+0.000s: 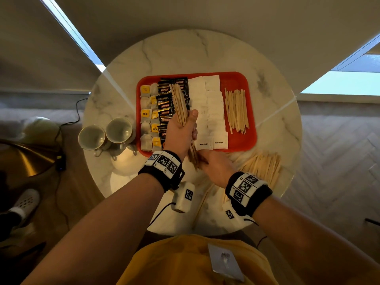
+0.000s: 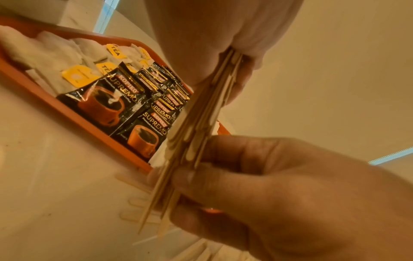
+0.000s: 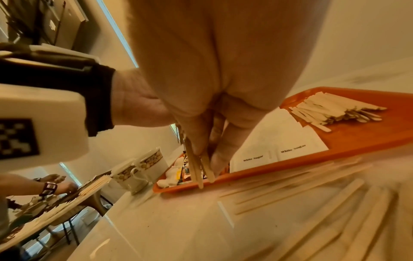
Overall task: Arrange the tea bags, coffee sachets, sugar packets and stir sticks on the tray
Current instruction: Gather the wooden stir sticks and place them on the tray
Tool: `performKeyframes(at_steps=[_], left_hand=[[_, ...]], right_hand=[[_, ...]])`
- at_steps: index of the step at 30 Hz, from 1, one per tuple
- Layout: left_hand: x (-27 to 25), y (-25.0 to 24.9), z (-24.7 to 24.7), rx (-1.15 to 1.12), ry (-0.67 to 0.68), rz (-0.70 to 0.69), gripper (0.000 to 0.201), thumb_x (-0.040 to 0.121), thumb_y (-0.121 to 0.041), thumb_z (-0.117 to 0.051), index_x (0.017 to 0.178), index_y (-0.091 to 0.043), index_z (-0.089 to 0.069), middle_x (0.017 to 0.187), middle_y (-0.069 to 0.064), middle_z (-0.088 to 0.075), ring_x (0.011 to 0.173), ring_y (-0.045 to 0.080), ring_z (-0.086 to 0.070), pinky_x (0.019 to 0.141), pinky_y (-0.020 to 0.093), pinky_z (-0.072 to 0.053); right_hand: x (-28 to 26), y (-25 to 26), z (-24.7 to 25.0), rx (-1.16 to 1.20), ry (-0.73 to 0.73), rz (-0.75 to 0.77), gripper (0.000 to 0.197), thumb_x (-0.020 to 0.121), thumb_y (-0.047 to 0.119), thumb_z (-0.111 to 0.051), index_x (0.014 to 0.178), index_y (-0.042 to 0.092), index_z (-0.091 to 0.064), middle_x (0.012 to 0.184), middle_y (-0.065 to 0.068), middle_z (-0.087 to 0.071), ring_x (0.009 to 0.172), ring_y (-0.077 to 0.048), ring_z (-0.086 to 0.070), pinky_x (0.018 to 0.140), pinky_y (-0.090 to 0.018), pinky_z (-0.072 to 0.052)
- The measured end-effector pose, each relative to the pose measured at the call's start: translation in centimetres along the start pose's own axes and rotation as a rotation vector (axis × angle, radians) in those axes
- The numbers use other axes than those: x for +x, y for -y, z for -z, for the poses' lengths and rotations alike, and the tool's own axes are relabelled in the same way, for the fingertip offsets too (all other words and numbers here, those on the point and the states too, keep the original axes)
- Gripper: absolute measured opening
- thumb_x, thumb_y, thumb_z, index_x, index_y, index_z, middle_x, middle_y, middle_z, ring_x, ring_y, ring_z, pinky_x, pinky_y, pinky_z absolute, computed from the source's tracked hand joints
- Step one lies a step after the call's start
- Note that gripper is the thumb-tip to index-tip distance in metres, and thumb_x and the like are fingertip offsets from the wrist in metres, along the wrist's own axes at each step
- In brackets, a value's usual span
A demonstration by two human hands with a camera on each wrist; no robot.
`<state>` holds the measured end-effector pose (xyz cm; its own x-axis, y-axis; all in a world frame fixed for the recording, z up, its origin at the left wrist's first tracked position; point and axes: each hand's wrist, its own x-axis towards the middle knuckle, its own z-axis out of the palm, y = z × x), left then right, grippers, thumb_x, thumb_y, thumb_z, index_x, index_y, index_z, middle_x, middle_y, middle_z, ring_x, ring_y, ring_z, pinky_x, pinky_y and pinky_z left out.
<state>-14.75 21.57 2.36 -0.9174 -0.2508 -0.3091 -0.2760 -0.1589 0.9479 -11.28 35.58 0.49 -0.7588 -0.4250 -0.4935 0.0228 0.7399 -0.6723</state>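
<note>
A red tray holds tea bags at its left, then black coffee sachets, white sugar packets and a pile of wooden stir sticks at its right. My left hand grips a thick bundle of stir sticks above the coffee and sugar rows. My right hand pinches the bundle's lower end just in front of the tray's near edge. In the left wrist view the bundle runs between both hands over the coffee sachets.
Many loose stir sticks lie on the round marble table at the front right, and a few under my right wrist. Two cups stand left of the tray. The table edge is close to my body.
</note>
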Motion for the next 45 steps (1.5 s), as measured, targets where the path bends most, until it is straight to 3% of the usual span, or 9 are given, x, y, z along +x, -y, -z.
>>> performKeyframes(at_steps=[8,13,19,24,28,33,39,42,45], left_hand=[[-0.1,-0.5,-0.3,-0.062,-0.039,0.008,0.018,0.103,-0.027,-0.058,0.095,-0.012,-0.052,0.063,-0.002,-0.044,0.053,0.012,-0.043,0.051,0.028,-0.044],[-0.6,-0.5,-1.3,-0.039,0.011,0.018,0.025,0.101,-0.032,-0.062,0.084,-0.016,-0.053,0.059,-0.004,-0.049,0.054,0.015,-0.048,0.056,0.032,-0.046],[-0.9,-1.0,-1.6,-0.003,0.108,0.087,0.031,0.1,-0.041,-0.062,0.083,-0.018,-0.05,0.057,0.0,-0.048,0.052,0.018,-0.049,0.054,0.031,-0.048],[-0.3,-2.9,-1.2,-0.052,0.096,0.027,0.031,0.102,-0.037,-0.059,0.085,-0.016,-0.043,0.059,-0.006,-0.035,0.05,0.012,-0.033,0.047,0.027,-0.038],[0.6,-5.4,-1.2,-0.123,0.081,-0.022,0.032,0.103,-0.035,-0.058,0.087,-0.016,-0.039,0.06,-0.003,-0.031,0.051,0.014,-0.03,0.047,0.029,-0.035],[-1.0,-4.7,-2.9,-0.128,0.153,-0.017,0.025,0.103,-0.028,-0.06,0.092,-0.013,-0.043,0.06,-0.005,-0.038,0.051,0.013,-0.038,0.047,0.027,-0.04],[-1.1,-4.1,-2.9,-0.089,0.16,-0.036,0.027,0.103,-0.026,-0.058,0.086,-0.011,-0.045,0.056,-0.006,-0.042,0.051,0.013,-0.043,0.05,0.027,-0.044],[-1.5,-3.9,-3.1,-0.07,0.173,-0.055,0.028,0.103,-0.028,-0.058,0.083,-0.012,-0.047,0.058,-0.003,-0.045,0.053,0.014,-0.046,0.052,0.026,-0.045],[-2.3,-3.2,-3.4,-0.042,0.198,-0.057,0.025,0.103,-0.026,-0.059,0.087,-0.009,-0.051,0.06,0.006,-0.045,0.054,0.02,-0.047,0.053,0.03,-0.046]], right_hand=[[-0.7,1.3,0.9,0.105,0.115,-0.033,0.049,0.091,0.036,-0.055,0.138,0.024,-0.049,0.114,0.001,-0.068,0.103,-0.019,-0.065,0.093,-0.043,-0.053],[0.2,1.7,0.6,0.183,0.065,-0.03,0.019,0.098,0.017,-0.055,0.115,0.016,-0.049,0.093,0.001,-0.071,0.079,-0.02,-0.071,0.077,-0.045,-0.06],[-0.5,2.1,0.7,0.248,0.035,-0.02,0.018,0.102,0.015,-0.051,0.119,0.018,-0.048,0.097,-0.002,-0.071,0.086,-0.021,-0.071,0.083,-0.042,-0.059],[-0.5,1.7,0.7,-0.015,0.15,-0.083,0.052,0.09,0.048,-0.069,0.128,0.017,-0.051,0.112,0.004,-0.066,0.101,-0.017,-0.063,0.09,-0.037,-0.052],[-1.6,0.7,0.3,-0.28,0.386,-0.015,0.015,0.1,0.035,-0.057,0.091,0.023,-0.062,0.094,0.004,-0.061,0.094,-0.021,-0.059,0.082,-0.036,-0.046],[-1.3,3.0,1.8,-0.462,0.212,0.162,0.038,0.106,0.032,-0.042,0.13,0.005,-0.055,0.117,-0.015,-0.064,0.106,-0.032,-0.062,0.081,-0.033,-0.044],[-1.3,4.2,2.7,-0.595,0.174,0.209,0.034,0.108,0.026,-0.039,0.127,0.002,-0.054,0.117,-0.019,-0.063,0.107,-0.033,-0.059,0.076,-0.029,-0.033],[-0.4,4.2,3.1,-0.599,0.064,0.274,0.024,0.103,0.015,-0.047,0.099,-0.003,-0.063,0.089,-0.02,-0.067,0.081,-0.037,-0.066,0.063,-0.033,-0.041],[0.7,4.9,4.0,-0.694,0.144,0.155,0.027,0.103,0.017,-0.043,0.119,0.002,-0.058,0.111,-0.018,-0.066,0.102,-0.035,-0.062,0.084,-0.038,-0.052]])
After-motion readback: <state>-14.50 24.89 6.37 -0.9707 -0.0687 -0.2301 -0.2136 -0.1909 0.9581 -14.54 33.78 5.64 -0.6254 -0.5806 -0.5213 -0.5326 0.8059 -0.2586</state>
